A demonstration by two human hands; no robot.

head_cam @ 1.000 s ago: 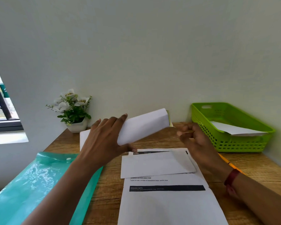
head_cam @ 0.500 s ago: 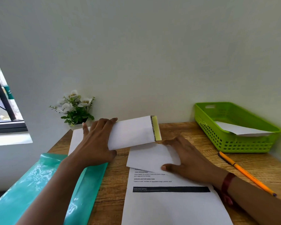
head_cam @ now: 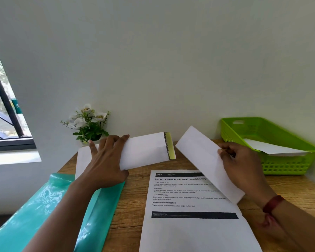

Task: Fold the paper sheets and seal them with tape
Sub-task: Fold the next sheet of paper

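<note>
**Wooden desk by the window: folded sheet almost lined up with its envelope**

Wood-grain desk (head_cam: 129, 206) pushed against a plain pale wall, with a barred window (head_cam: 2, 115) far left. Going across: a glossy teal plastic folder (head_cam: 44, 215) lies flat at the near left, and a little pot of white flowers (head_cam: 88, 124) sits behind it. The left hand (head_cam: 105, 164) grips a long white paper envelope (head_cam: 145, 151) lifted off the desk, fingers draped over the top and thumb tucked below. Its open end, with the yellow peel strip (head_cam: 171, 146), faces right.

That's the bit that matters imo. Just right of that mouth is the folded white paper sheet (head_cam: 204, 160), held up by the right hand (head_cam: 244, 170) with thumb and fingertips clamped on its upper edge. Its long axis runs diagonally, far-left corner down to near-right. So the short far end is nearest the opening, but it isn't in line with the envelope. I'd guess it needs swinging flatter before it slides in. It looks like thin, crisp stuff that's easy to snag.

Under both lies a printed white sheet (head_cam: 189, 224), flat on the desk. Far right, a lime-green slotted plastic basket (head_cam: 284, 166) holds a loose white sheet (head_cam: 273, 149).
</note>
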